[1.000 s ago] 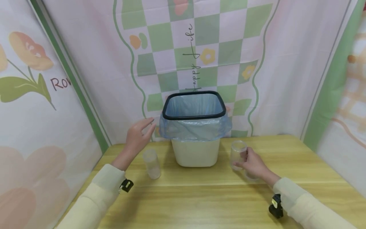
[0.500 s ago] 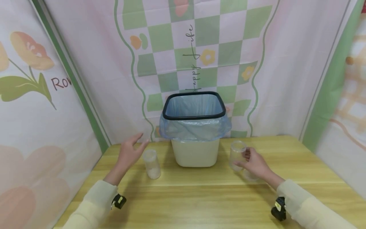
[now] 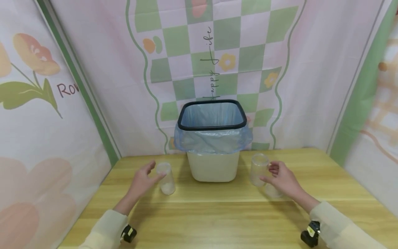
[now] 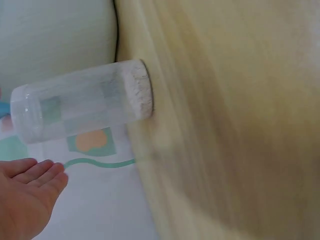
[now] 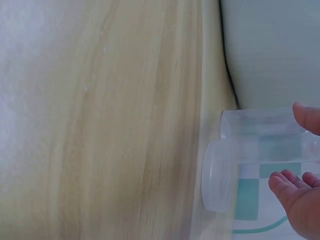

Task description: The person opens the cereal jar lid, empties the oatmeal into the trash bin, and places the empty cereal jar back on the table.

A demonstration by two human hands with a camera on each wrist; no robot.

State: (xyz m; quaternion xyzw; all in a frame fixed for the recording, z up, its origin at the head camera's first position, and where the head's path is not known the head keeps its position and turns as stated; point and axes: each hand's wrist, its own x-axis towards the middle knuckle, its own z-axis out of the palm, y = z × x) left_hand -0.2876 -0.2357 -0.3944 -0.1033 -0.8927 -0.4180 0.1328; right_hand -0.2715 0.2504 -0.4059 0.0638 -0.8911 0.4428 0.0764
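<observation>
In the head view, a clear cylindrical jar (image 3: 166, 178) stands on the left, with whitish powder (image 4: 137, 90) at its bottom. My left hand (image 3: 141, 181) is beside it, fingers loosely spread and thumb overlapping the jar's edge. The left wrist view shows those fingers (image 4: 42, 177) apart from the wall. To the right stands another clear jar (image 3: 258, 171), with no contents showing. My right hand (image 3: 284, 181) is around its right side, thumb in front and fingers relaxed, holding nothing. A translucent round lid (image 5: 216, 176) lies flat on the table beside this jar, partly hidden by my hand in the head view.
A cream trash bin (image 3: 212, 167) with a black rim (image 3: 211, 128) and blue plastic liner (image 3: 214, 141) stands between the jars. Patterned curtains (image 3: 102, 52) enclose the wooden table (image 3: 214, 221) at the back and sides.
My left hand has come down from beside the bin's liner to the left jar. My right hand has eased back to the right, its fingers loosening from the right jar. Both jars stay put.
</observation>
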